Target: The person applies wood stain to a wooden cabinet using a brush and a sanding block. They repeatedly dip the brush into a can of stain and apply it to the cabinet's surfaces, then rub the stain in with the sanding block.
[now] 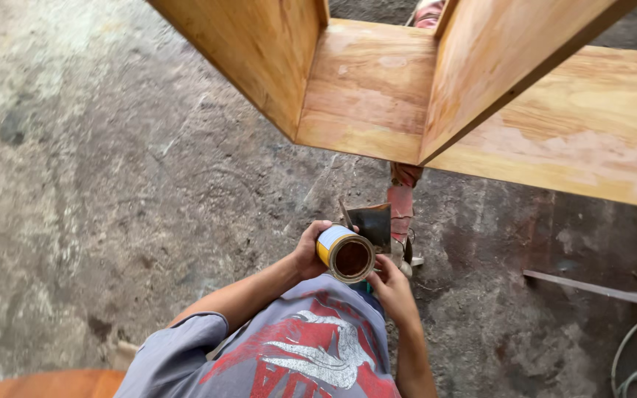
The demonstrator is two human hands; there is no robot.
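Concrete floor (112, 184) below — left hand (310, 250) grip clamped on open can (345, 253) of brown liquid, right hand (392, 289) fingers touching its rim.

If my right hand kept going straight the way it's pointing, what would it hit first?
Probably the open tin can held by the left hand; the right hand already touches its rim. Depth is hard to judge.

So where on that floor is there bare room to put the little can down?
The widest bare patch of concrete floor lies off the left hand, which grips the can, out from under the wooden frame. It is crowded by the right hand: a dark metal container, a metal bar and a hose.
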